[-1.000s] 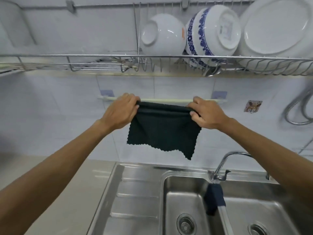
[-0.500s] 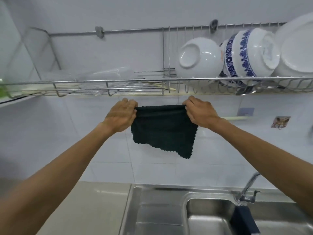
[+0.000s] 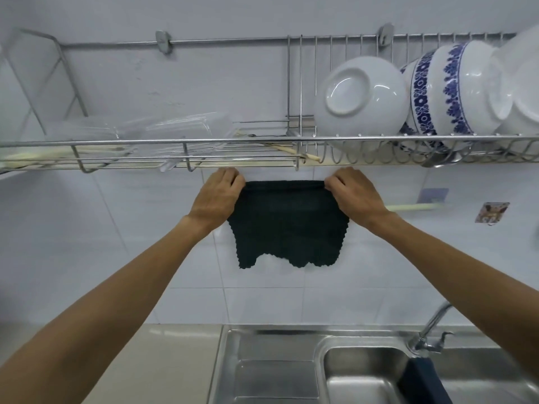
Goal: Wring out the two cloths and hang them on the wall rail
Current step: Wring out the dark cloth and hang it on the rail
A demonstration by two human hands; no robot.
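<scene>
A dark green cloth (image 3: 287, 225) hangs flat against the tiled wall, just under the dish rack. My left hand (image 3: 217, 196) pinches its top left corner and my right hand (image 3: 354, 196) pinches its top right corner. The pale wall rail (image 3: 414, 207) shows only to the right of my right hand; the stretch behind the cloth is hidden, so I cannot tell whether the cloth lies over it. A second, dark blue cloth (image 3: 424, 380) is draped over the divider of the steel sink, below the tap.
A wire dish rack (image 3: 262, 139) runs across the wall right above my hands, holding white and blue-patterned bowls (image 3: 361, 97) and clear containers (image 3: 180, 128). The steel sink (image 3: 358, 374), its tap (image 3: 431, 328) and a beige counter (image 3: 163, 368) lie below.
The view has tilted up and left, so the sink has dropped low in frame. Both hands spread the cloth's top edge wider; its lower hem now hangs more level.
</scene>
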